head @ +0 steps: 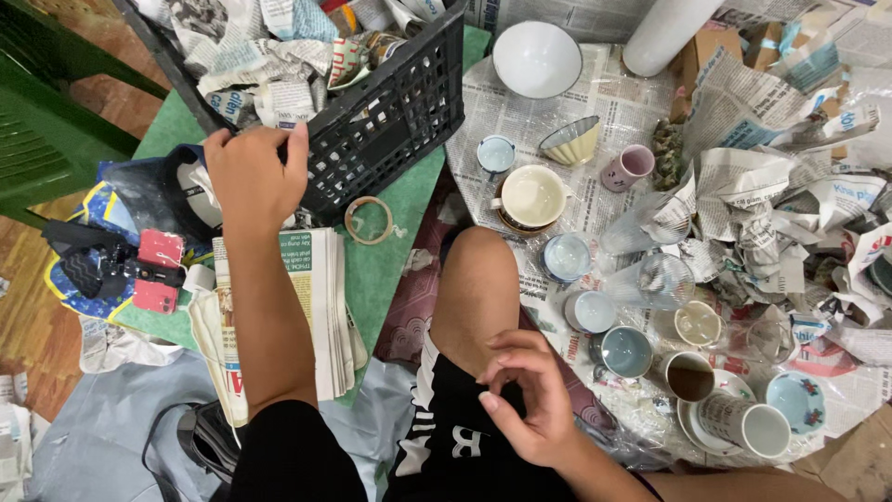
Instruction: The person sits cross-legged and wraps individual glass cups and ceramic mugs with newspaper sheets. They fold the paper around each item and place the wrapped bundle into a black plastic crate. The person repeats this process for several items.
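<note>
Crate [372, 112], black plastic and stuffed with crumpled newspaper, sits at the far edge of the green mat [390, 256]; the left hand [253, 177] grips its near rim, fingers curled over. The right hand [530, 400] rests loosely open on the thigh. Tug too hard and the crate may sweep the tape roll [369, 220] aside or, I'd judge, knock the cups [531, 197] just beside it.

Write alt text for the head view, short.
Seen from above, a seated person's left hand grips the rim of a black plastic crate stuffed with crumpled newspaper, while the right hand rests on their knee. Cups and bowls sit on newspaper sheets to the right.
</note>
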